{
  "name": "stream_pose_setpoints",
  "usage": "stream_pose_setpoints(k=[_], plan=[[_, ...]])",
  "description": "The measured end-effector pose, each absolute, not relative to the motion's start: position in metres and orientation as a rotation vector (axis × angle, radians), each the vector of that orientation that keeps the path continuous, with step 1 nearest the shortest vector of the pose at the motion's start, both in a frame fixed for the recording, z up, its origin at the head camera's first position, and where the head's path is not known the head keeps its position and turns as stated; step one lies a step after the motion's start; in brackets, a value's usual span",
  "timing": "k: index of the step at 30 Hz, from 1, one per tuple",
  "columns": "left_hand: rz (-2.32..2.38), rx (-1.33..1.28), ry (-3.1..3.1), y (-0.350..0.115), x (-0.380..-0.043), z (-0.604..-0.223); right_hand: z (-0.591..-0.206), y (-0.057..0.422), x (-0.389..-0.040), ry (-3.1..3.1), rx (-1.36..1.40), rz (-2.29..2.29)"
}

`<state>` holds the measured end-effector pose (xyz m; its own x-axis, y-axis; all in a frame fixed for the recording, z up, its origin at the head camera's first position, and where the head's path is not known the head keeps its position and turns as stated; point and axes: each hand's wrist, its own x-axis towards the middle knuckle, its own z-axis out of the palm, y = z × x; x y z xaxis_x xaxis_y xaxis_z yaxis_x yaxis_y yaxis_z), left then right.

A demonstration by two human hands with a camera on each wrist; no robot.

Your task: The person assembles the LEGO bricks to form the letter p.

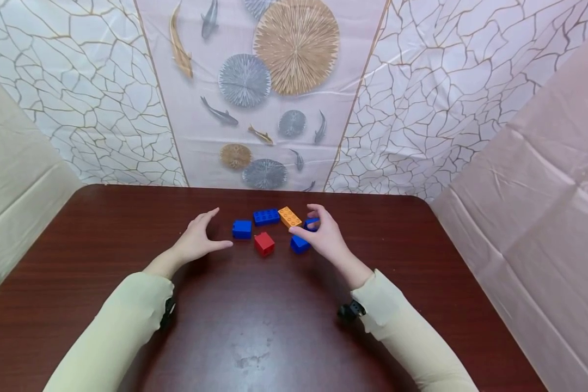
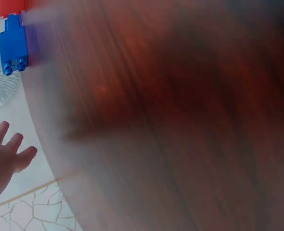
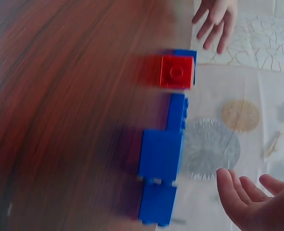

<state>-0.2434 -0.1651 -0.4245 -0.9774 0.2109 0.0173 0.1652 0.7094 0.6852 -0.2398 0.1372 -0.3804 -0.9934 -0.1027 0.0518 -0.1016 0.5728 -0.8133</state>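
Note:
My left hand (image 1: 194, 239) is left of the bricks, thumb and fingers spread wide with nothing between them. Nearest to it stands a small blue brick (image 1: 242, 229). My right hand (image 1: 327, 238) hovers at the right end of the group, fingers loosely bent and holding nothing, as the right wrist view shows. It overlaps two blue bricks in the head view, a front one (image 1: 299, 244) and a partly hidden rear one (image 1: 311, 222). Between the hands lie a red brick (image 1: 264, 244), a longer blue brick (image 1: 266, 217) and an orange brick (image 1: 287, 216) with studs up.
The bricks sit toward the back of a dark brown wooden table (image 1: 215, 337). Behind its far edge hangs a patterned cloth (image 1: 196, 147) with fish and round motifs. Pale cloth walls (image 1: 534, 218) flank both sides.

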Motion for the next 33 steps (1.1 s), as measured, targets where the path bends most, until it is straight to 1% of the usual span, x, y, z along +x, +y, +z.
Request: stream_pose_setpoints(k=[14, 27, 33], plan=[[1.303, 0.277, 2.741, -0.144, -0.267, -0.433, -0.397, 0.089, -0.245, 2.726, -0.225, -1.372], [1.31, 0.337, 2.735, -0.129, -0.272, -0.438, -0.411, 0.072, -0.245, 2.697, -0.229, -1.248], [1.28, 0.309, 2.749, -0.124, -0.273, -0.44, -0.415, 0.067, -0.246, 2.714, -0.241, -1.193]])
